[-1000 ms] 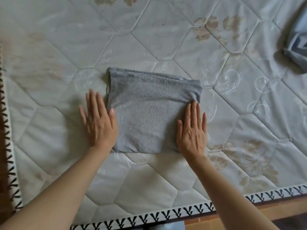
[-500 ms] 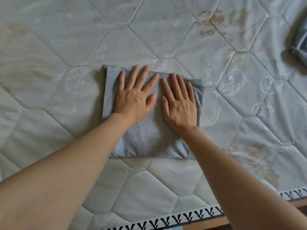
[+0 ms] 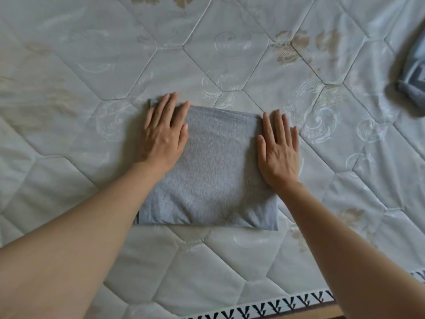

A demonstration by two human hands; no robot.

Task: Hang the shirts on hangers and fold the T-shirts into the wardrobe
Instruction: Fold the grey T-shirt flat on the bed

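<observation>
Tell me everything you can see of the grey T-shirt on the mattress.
The grey T-shirt is folded into a compact, roughly square bundle of soft heathered knit. It lies flat on the quilted mattress, its near edge slightly puffed and creased, stacked layers showing along the far edge. The left hand presses flat on its far left corner; the right hand presses flat along its right edge, fingers straight. No sleeves, collar or print show.

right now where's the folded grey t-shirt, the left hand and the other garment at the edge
folded grey T-shirt [image 3: 213,180]: head view, bare middle of its top face
left hand [image 3: 164,137]: head view, back of the hand
blue-grey garment [image 3: 414,74]: head view, visible part at the right edge
</observation>
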